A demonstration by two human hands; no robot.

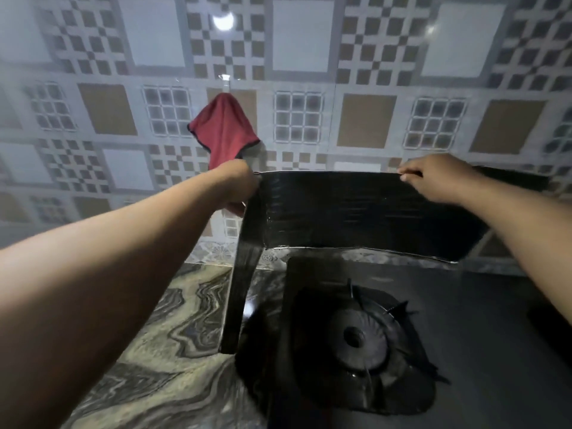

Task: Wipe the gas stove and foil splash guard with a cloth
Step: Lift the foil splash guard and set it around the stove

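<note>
- Foil splash guard (356, 212) stands upright behind and to the left of the gas stove (356, 335), a dark sheet folded into a back panel and a narrower left wing that reaches down to the surface (148, 351); its lower back edge appears to hang just above the stove's rear.
- Left hand (238, 184) pinches the guard's top left corner; right hand (439, 181) pinches the top edge further right, fingers curled over the rim; both are closed on the guard.
- Handling, as a judgement: the sheet looks thin and light, stiff enough to stand yet easily creased or bent; the top edge is the sensible hold, since a grip on the middle of a panel would likely buckle it; the cut edges may be sharp.
- Cloth (223, 131), red with a dark hem, hangs from a clear hook (225, 80) on the tiled wall (309, 57), just above the left hand; soft and limp, it should lift off easily; neither hand holds it, so wiping looks not yet begun.
- Burner (356, 335) and its pan support sit in deep shadow; any grime on stove or foil is too dark to make out.
- Left fingertips are hidden behind the wrist; the stove's right side and front are cut off by the frame.
</note>
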